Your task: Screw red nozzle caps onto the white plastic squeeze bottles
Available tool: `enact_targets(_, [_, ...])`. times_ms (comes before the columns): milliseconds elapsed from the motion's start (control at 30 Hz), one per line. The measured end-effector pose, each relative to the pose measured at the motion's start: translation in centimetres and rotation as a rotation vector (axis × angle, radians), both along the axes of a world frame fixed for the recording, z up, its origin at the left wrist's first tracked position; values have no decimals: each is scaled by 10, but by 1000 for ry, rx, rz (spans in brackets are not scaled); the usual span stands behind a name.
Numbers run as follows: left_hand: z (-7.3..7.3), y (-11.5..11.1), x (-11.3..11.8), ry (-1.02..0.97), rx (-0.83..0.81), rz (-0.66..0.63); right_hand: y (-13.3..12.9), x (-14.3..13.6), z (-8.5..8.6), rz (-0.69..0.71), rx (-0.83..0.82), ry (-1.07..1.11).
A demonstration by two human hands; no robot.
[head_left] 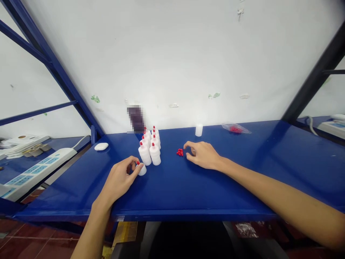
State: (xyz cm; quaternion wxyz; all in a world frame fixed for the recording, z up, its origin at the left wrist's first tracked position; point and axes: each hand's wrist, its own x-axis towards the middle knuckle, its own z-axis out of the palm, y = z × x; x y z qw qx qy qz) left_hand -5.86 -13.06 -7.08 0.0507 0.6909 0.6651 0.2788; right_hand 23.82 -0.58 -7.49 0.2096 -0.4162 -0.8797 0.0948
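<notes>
My left hand (pixel 122 178) has its thumb and fingers closed round the top of a small white bottle (pixel 142 170) with a red tip. The bottle stands on the blue table, in front of two rows of white bottles (pixel 155 155) that also carry red tips. Just right of a little pile of red caps (pixel 180 152), my right hand (pixel 202 154) hovers low or rests on the table, fingers curved and apart. Nothing shows between its thumb and forefinger.
Behind my right hand stands a white cylinder (pixel 198 130). A clear bag of red caps (pixel 236 129) lies at the back right. At the back left are a white oval case (pixel 101 146) and a blurred-out dark object (pixel 136 118). Power strips (pixel 40 171) sit beyond the left frame.
</notes>
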Motion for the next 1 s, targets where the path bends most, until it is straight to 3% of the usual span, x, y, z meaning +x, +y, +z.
enact_targets(200, [0, -1, 7, -100, 15, -17, 2, -2, -2, 99, 29, -147])
enact_targets(400, [6, -10, 8, -41, 450, -19, 1, -3, 1, 103, -5, -193])
enact_targets(500, [10, -15, 15, -38, 537, -99, -1, -3, 3, 124, -35, -198])
enact_targets(633, [15, -21, 40, -83, 437, -226, -5, -3, 5, 191, 35, -283])
enact_targets(833, [18, -25, 68, 7, 51, -525, -17, -3, 9, 324, 111, -357])
enact_targets(900, [16, -24, 68, 41, 9, -577, -24, -5, 12, 359, 19, -244])
enact_targets(1000, [11, -21, 66, 62, 75, -632, -35, -9, 17, 509, -326, 63])
